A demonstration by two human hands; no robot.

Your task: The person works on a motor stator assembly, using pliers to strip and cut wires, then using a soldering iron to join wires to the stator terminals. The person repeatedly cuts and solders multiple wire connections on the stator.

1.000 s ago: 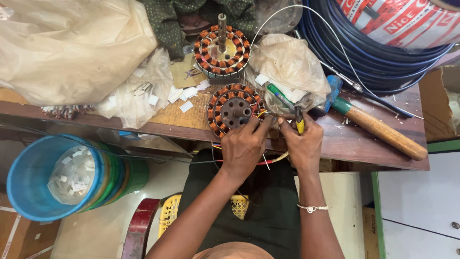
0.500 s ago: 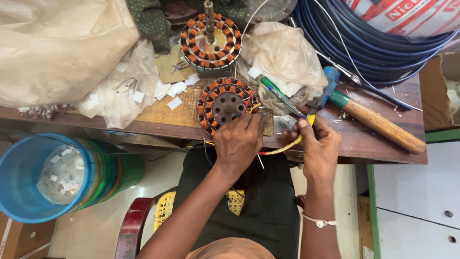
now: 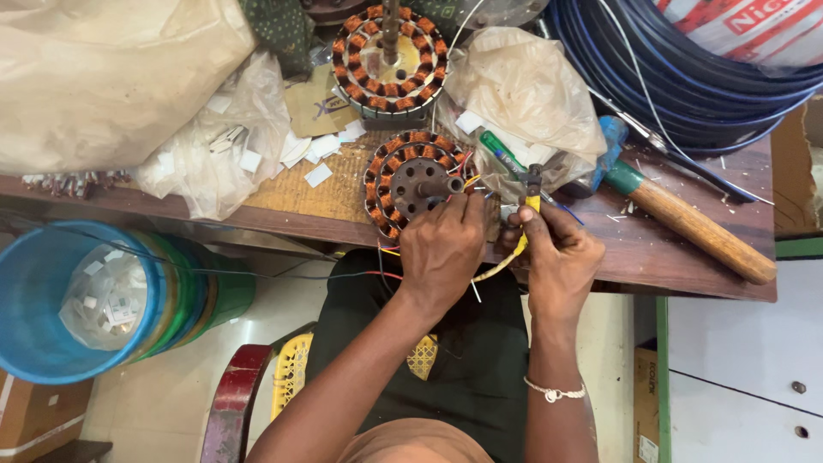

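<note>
A round stator [image 3: 417, 177] with copper windings and an orange core lies near the front edge of the wooden bench [image 3: 669, 257]. My left hand [image 3: 441, 249] rests at its near rim, fingers curled on the thin coloured wires that come out of it. My right hand [image 3: 557, 257] is just to the right, closed on yellow-handled pliers [image 3: 527, 206]. The plier jaws point up beside the stator's right side. Loose red and yellow wires [image 3: 387, 254] hang below the bench edge.
A second stator [image 3: 390, 60] on a shaft stands farther back. A wooden-handled hammer [image 3: 694, 227], a green screwdriver [image 3: 500, 154], plastic bags [image 3: 523, 86] and paper slips [image 3: 317, 154] lie around. Blue hose coils [image 3: 686, 86] are at the back right, stacked buckets [image 3: 51, 300] at the lower left.
My right hand swung out to the right with the pliers, then came back close to the stator. My left hand stayed at the stator's near rim.
</note>
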